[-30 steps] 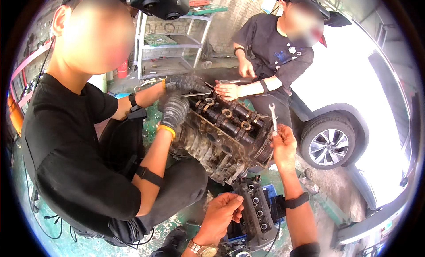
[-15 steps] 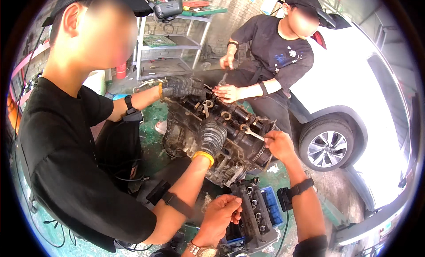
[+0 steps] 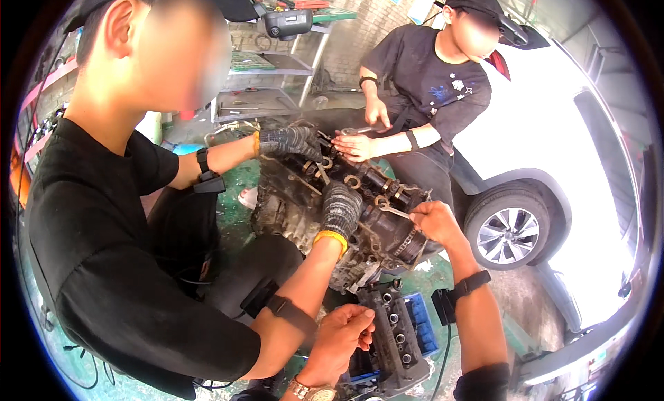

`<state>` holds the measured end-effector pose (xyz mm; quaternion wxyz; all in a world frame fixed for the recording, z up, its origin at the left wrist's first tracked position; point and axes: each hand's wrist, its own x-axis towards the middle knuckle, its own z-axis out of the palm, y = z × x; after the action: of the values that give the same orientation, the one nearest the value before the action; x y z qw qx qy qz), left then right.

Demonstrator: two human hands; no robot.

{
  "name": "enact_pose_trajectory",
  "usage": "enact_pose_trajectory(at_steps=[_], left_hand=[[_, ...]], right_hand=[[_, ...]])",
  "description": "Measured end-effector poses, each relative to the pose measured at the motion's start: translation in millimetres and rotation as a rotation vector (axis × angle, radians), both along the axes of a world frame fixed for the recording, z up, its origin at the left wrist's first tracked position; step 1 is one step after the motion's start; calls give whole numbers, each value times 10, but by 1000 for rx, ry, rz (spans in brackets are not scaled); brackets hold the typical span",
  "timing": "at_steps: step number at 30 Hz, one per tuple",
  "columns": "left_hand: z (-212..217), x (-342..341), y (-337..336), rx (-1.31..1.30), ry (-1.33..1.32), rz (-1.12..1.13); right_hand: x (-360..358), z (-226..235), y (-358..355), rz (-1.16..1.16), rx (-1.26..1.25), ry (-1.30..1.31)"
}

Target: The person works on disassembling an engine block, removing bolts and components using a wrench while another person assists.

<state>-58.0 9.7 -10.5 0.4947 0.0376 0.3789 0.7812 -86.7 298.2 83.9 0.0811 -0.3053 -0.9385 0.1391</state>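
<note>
No words or numbers can be read: the blue and white print [image 3: 437, 92] on a dark shirt's [image 3: 408, 59] chest and the sheets [image 3: 420, 5] on the brick wall [image 3: 353, 48] show none clearly.

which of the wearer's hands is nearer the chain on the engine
Right. The right hand, holding a wrench, is just above and to the right of the chain in the picture; the left hand is well below and to its left, near the black cover.
</note>
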Motion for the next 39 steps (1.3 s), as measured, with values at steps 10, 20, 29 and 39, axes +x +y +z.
enact_pose_trajectory(at_steps=[10,20,29,39], left_hand=[[-55,21,14,44,5,8],[-11,27,-5,29,2,5],[-15,11,5,5,11,18],[40,6,-7,6,-22,7]], right_hand=[[64,14,-140,243,438,-5],[14,-134,-135,248,646,-47],[-11,-195,-77,282,602,-60],[10,-267,-171,199,559,18]])
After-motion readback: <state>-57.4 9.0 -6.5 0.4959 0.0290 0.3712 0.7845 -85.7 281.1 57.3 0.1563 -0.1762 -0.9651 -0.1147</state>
